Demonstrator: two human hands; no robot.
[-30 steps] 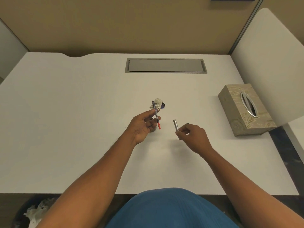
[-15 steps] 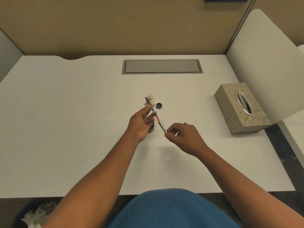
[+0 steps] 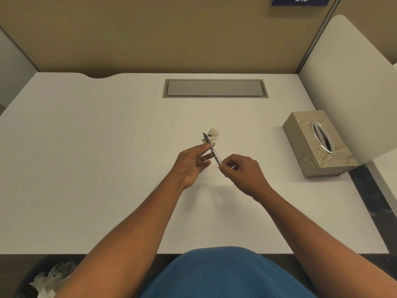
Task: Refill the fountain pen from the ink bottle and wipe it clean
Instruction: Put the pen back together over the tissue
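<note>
Head view: the fountain pen [image 3: 211, 148] is held in the air above the middle of the white desk [image 3: 90, 168], its long axis running from the nib at about 11 o'clock down to the silver barrel end at about 5 o'clock. The left hand [image 3: 191, 162] pinches the front section between thumb and forefinger, with the other fingers loosely extended beneath the pen. The right hand [image 3: 242, 173] has its fingers curled, fingertips closed on the lower end of the barrel. The 2 hands sit just beside each other, left at 9 o'clock of the pen, right at 4 o'clock.

The barrel looks lined up on the same axis as the section, so I judge the step in hand to be screwing the barrel back on; the right hand would turn while the left steadies. Whether the threads are fully seated is too small to tell.

A crumpled tissue [image 3: 213, 135] lies on the desk just beyond the nib, at 12 o'clock. The ink bottle is hidden. A tissue box [image 3: 318, 145] stands well apart at 3 o'clock.
</note>
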